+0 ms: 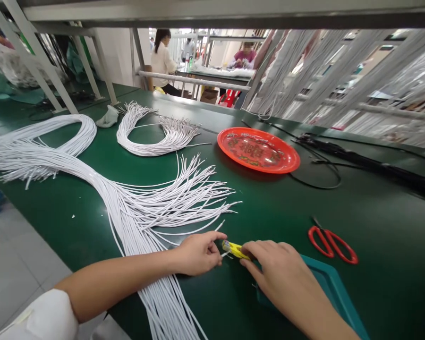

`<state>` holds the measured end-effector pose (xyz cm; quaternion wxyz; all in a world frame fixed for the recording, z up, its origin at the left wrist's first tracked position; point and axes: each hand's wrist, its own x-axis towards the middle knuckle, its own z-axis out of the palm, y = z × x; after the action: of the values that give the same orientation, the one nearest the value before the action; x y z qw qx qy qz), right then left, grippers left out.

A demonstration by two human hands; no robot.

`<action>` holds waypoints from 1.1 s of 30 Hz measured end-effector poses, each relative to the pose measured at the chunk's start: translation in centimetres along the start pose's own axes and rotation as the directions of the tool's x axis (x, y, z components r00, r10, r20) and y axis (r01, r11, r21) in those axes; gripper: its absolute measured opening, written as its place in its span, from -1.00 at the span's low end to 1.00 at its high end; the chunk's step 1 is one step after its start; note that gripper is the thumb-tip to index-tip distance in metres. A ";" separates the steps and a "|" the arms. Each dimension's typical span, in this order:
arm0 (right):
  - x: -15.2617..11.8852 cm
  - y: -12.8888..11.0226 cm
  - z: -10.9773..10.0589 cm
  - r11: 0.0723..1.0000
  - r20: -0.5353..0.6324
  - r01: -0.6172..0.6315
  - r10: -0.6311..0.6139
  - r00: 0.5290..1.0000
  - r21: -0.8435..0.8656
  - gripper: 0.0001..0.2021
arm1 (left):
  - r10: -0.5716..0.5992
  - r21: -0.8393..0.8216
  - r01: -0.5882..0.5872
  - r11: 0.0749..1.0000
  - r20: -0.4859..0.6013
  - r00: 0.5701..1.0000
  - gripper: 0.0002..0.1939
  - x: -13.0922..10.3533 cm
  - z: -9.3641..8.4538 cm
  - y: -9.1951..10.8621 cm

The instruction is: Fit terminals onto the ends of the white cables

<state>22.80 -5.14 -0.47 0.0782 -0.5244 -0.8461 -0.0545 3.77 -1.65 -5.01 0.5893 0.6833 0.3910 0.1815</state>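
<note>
My left hand [199, 254] has its fingers pinched on the end of a white wire [225, 254], which pokes out toward the right. My right hand [274, 264] is closed around a small yellow tool [235, 249] with a greyish tip; its exact kind is not clear. That tip is close to the left fingertips and the wire end. Under my left forearm runs a large bundle of white wires [127, 208], its loose ends fanned out to the right. Beneath my right hand and wrist is a teal tray [335, 278], partly hidden.
Red-handled scissors [331, 243] lie at right. Behind are a red patterned tray [258, 150], a curved white wire bundle [150, 148] and black cables [368, 163]. Another wire coil [67, 134] lies at left. A metal shelf frame [212, 14] crosses overhead; people sit beyond.
</note>
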 end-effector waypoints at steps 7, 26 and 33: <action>0.1 1.0 0.6 0.998 0.016 0.015 -0.016 1.000 0.056 -0.94 | 0.014 0.049 -0.008 0.999 -0.114 0.993 -0.44 0.9 -1.7 0.6; 0.5 0.4 -0.3 0.999 0.120 -0.039 0.039 0.992 -0.007 -0.81 | -0.036 -0.180 0.017 0.984 -0.101 0.994 -0.52 0.9 -0.8 0.2; 0.6 0.1 -0.7 0.997 0.153 -0.052 0.060 0.986 -0.056 -0.87 | -0.068 -0.426 0.059 0.903 -0.006 0.998 -0.53 0.5 -1.0 1.6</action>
<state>22.65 -4.70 0.30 0.0004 -0.5525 -0.8328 -0.0333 3.88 -0.61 -3.39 0.7254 0.5235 0.3702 0.2503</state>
